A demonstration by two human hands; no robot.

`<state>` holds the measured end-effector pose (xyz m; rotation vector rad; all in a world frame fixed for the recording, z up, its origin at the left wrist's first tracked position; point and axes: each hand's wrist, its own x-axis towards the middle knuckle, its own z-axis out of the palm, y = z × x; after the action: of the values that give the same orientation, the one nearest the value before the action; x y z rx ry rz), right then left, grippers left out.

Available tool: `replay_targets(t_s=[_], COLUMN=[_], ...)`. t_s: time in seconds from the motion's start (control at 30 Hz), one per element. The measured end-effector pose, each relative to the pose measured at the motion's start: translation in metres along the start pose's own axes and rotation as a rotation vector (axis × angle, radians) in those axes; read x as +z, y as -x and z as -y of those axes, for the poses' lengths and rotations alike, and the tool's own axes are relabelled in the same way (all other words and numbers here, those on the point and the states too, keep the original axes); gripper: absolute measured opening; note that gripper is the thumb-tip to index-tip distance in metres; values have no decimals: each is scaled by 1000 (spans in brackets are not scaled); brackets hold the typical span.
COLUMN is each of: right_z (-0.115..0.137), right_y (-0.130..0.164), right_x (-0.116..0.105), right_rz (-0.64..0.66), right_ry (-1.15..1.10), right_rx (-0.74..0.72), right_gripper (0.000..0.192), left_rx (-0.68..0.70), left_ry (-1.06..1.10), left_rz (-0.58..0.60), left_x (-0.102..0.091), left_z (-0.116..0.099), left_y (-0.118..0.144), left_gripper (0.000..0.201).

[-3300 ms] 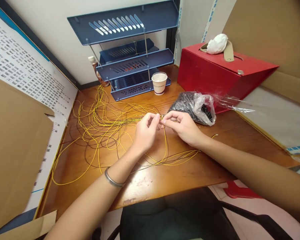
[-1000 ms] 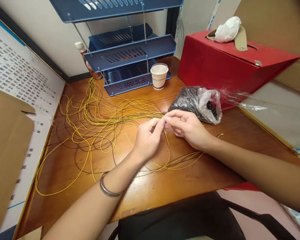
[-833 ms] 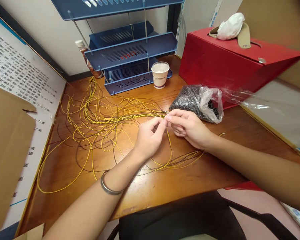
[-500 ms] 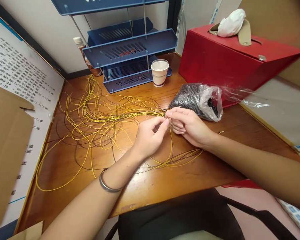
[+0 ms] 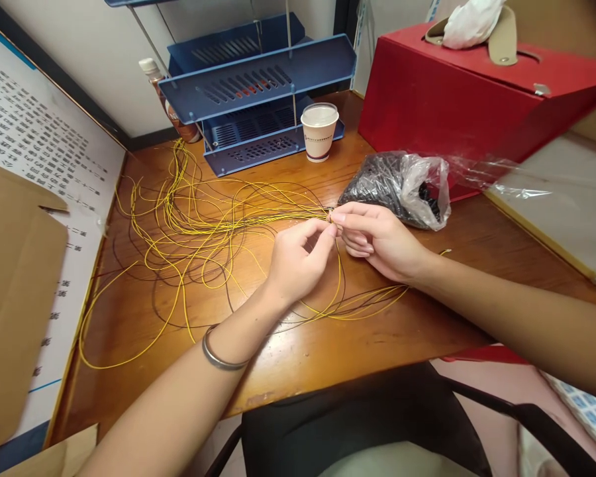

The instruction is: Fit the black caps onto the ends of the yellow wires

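Observation:
My left hand (image 5: 300, 255) pinches a thin wire between thumb and forefinger, just in front of the plastic bag. Fingertip to fingertip with it, my right hand (image 5: 375, 237) is closed in a pinch at the wire's end; the tiny part between its fingers is too small to make out. A yellow and a dark wire (image 5: 340, 268) hang from the fingertips toward a smaller group of wires (image 5: 357, 307) by my right forearm. A large tangle of yellow and dark wires (image 5: 223, 228) spreads over the table to the left, its gathered ends lying behind my fingertips.
The clear plastic bag (image 5: 377, 185) of small black pieces lies beyond my right hand. A paper cup (image 5: 319, 136) stands by the blue shelf rack (image 5: 263, 79), with a bottle (image 5: 171, 109) at its left. A red box (image 5: 447, 93) fills the back right; cardboard (image 5: 20, 305) leans at left.
The view has tilted slightly downward, so things sit higher in the picture. Both hands stay pinched together at the same spot by the wire ends.

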<state>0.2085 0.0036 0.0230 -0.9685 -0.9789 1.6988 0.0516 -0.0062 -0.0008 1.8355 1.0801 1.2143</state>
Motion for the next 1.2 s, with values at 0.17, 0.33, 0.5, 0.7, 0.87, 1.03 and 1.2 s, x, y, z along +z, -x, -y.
replay_targets(t_s=[0.17, 0.33, 0.5, 0.7, 0.87, 1.03, 1.2], right_z=[0, 0, -1, -1, -1, -1, -1], right_y=[1, 1, 0, 0, 1, 1, 1], right_x=[1, 1, 0, -1, 0, 1, 1], right_rz=[2, -7, -23, 0, 6, 10, -28], right_ry=[35, 30, 8, 19, 46, 52, 38], right_rx=[-9, -19, -37, -29, -43, -48, -69], right_gripper=[20, 19, 20, 21, 24, 29, 28], left_rx=[10, 18, 7, 4, 3, 0, 7], left_ry=[-14, 6, -2, -25, -6, -19, -2], left_rz=[5, 8, 37, 20, -2, -5, 4], left_x=[0, 0, 0, 0, 0, -1, 0], left_z=[0, -1, -1, -2, -2, -1, -1], left_y=[0, -1, 0, -1, -1, -1, -1], left_gripper=[22, 20, 20, 21, 21, 21, 20])
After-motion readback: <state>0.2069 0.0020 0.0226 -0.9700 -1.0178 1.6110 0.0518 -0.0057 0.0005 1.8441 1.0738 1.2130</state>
